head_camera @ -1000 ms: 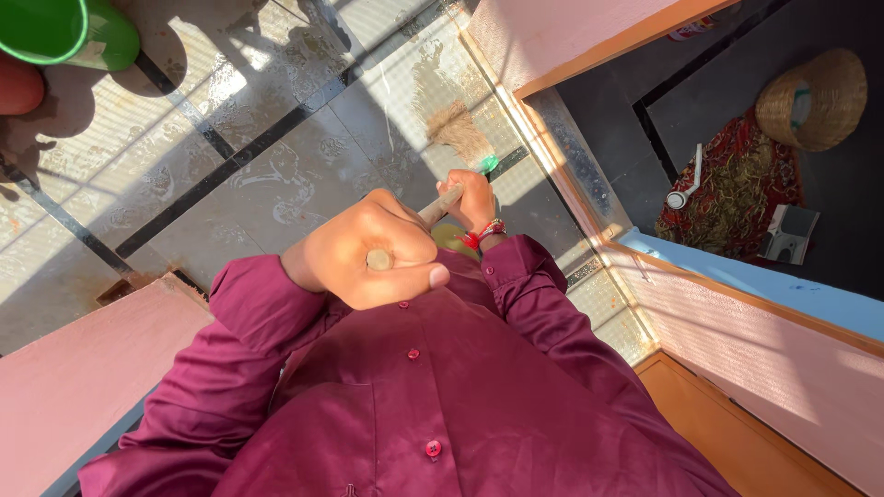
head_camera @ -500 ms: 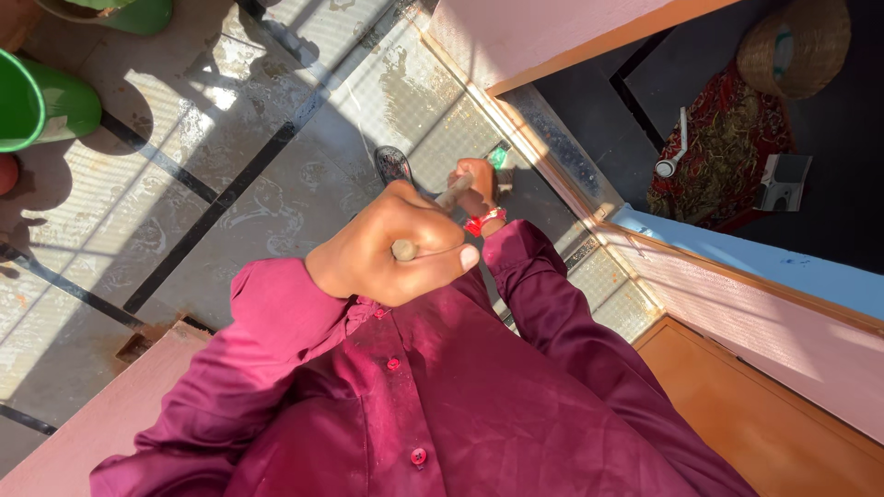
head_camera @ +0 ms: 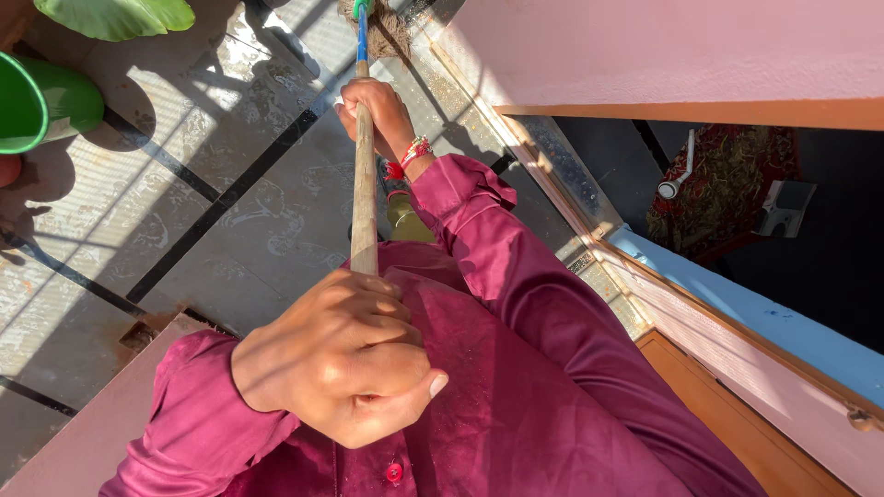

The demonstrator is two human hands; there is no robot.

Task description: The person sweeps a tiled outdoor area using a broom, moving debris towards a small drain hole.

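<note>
Both arms have stretched out since a moment ago, pushing the broom (head_camera: pixel 364 175) forward so its brush end now sits at the top edge, by the pink wall (head_camera: pixel 663 51). Near the body, the left hand (head_camera: pixel 345 364) is fisted over the wooden handle's top end. Farther down the stick, the right hand (head_camera: pixel 378 115) wraps it tightly, above the wet tiled floor (head_camera: pixel 230 184), near a green bucket (head_camera: pixel 41 101).

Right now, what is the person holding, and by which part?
A broom: the left hand grips the top end of its wooden handle, the right hand grips it lower down, nearer the bristles.
</note>
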